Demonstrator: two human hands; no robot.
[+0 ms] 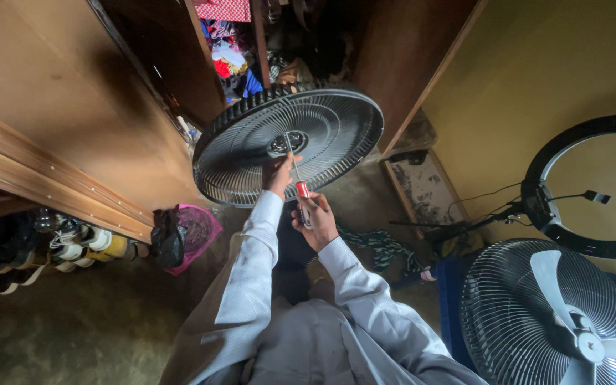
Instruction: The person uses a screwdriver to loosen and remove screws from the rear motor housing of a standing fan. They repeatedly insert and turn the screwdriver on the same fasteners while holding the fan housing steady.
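Wooden cupboard panels [73, 93] close in on the left and top, a yellow wall [536, 64] rises on the right, and a dull bare floor [73, 321] lies below. Dead centre, held up in front of the open cupboard, is the fan guard [290, 146]: a round black grille, thin ribs fanning out from a small dark hub with a pale metal centre, and a thick notched rim around the edge. It tilts toward the camera, upper edge further away.

Left hand [277, 173], in a white sleeve, reaches up to the grille just below the hub; the fingers lie curled against the ribs, though how tightly they grip I cannot tell. Right hand [315, 219] sits lower and nearer, closed in a fist around the red and clear handle of a screwdriver [296, 175]. Its thin metal shaft runs up and slightly left, the tip meeting the hub.

Off to the lower right stands a second fan [550, 314], grille on, pale blades visible behind the ribs. Above it, a black ring lamp [547, 214] leans near the wall. On the left, shoes [73, 246] line up under the cupboard edge, with a pink mesh bag [194, 232] and a black bag [167, 239] beside them. A green-and-white cord [383, 246] lies on the floor by the right wrist.
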